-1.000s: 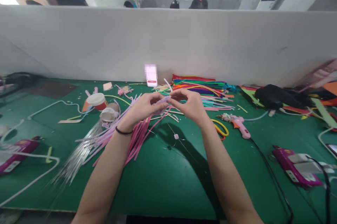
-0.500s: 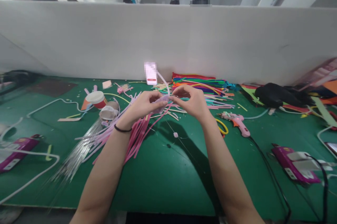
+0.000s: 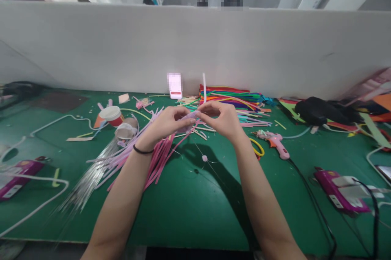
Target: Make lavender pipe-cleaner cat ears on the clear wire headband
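My left hand (image 3: pixel 168 123) pinches a lilac fuzzy piece (image 3: pixel 188 123), apparently shaped from pipe cleaner, between thumb and fingers. Thumb and index finger of my right hand (image 3: pixel 222 118) are closed at its right end, where a pale lilac pipe cleaner (image 3: pixel 204 87) sticks upward. The fingers partly cover how the two join. On the table below, a small pink fuzzy ball (image 3: pixel 205 158) lies on a thin wire or thread. Pink pipe cleaners (image 3: pixel 160 158) and lilac pipe cleaners (image 3: pixel 114 166) spread beneath and beside my left forearm.
A lit phone (image 3: pixel 175 86) leans on the white partition (image 3: pixel 195 44). Behind my right hand lie multicoloured pipe cleaners (image 3: pixel 232 99). A pink glue gun (image 3: pixel 277 144) with a cord rests at the right, near a purple power strip (image 3: pixel 339 191). Paper cups (image 3: pixel 111 115) and silvery wires (image 3: pixel 88 180) are left.
The pale lilac pipe cleaner's free end has swung from leaning left to standing nearly upright. Both hands stay almost in place, the right fingers now closer to the left ones.
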{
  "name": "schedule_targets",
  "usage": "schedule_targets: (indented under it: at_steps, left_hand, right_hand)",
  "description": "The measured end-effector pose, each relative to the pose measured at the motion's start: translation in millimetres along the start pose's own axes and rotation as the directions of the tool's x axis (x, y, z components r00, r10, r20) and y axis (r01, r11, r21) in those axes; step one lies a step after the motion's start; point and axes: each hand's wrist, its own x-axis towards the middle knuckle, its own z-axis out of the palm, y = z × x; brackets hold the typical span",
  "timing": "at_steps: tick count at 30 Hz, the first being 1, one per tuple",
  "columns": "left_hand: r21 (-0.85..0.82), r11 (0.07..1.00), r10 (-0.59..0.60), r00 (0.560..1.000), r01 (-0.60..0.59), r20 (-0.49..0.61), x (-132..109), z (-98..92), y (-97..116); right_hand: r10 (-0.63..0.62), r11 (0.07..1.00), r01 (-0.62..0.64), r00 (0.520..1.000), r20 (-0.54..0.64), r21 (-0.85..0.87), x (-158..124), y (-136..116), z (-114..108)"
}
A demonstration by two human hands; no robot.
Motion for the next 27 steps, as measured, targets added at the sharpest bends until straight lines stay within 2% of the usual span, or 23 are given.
schedule_targets:
  at_steps: [10, 13, 22, 24, 27]
  left_hand:
    - [-0.01, 1.0, -0.001, 1.0, 0.001, 0.01, -1.6, -2.7, -1.3]
    - [-0.007, 1.0, 0.009, 0.999, -0.009, 0.036, -2.3, -1.8, -0.6]
    - [-0.024, 1.0, 0.0, 1.0, 0.0, 0.013, -2.0, -0.3, 0.4]
    - [-0.021, 1.0, 0.0, 1.0, 0.0, -0.012, -1.6, -0.5, -0.3]
    - [-0.024, 1.0, -0.002, 0.999, 0.001, -0.046, -1.2, -0.4, -1.0]
  right_hand:
    - [0.016, 0.999, -0.015, 1.0, -0.015, 0.049, -1.2, -3.4, -0.3]
    - [0.021, 0.997, -0.021, 1.0, 0.01, 0.077, -1.2, -3.1, 0.0]
    - [0.071, 0.982, -0.086, 0.993, 0.094, 0.168, -0.1, -0.5, -1.1]
    - [0.072, 0.984, -0.084, 0.994, 0.08, 0.158, 0.6, -0.9, 0.1]
    - [0.055, 0.997, -0.056, 0.998, 0.016, 0.052, 1.7, -1.8, 2.3]
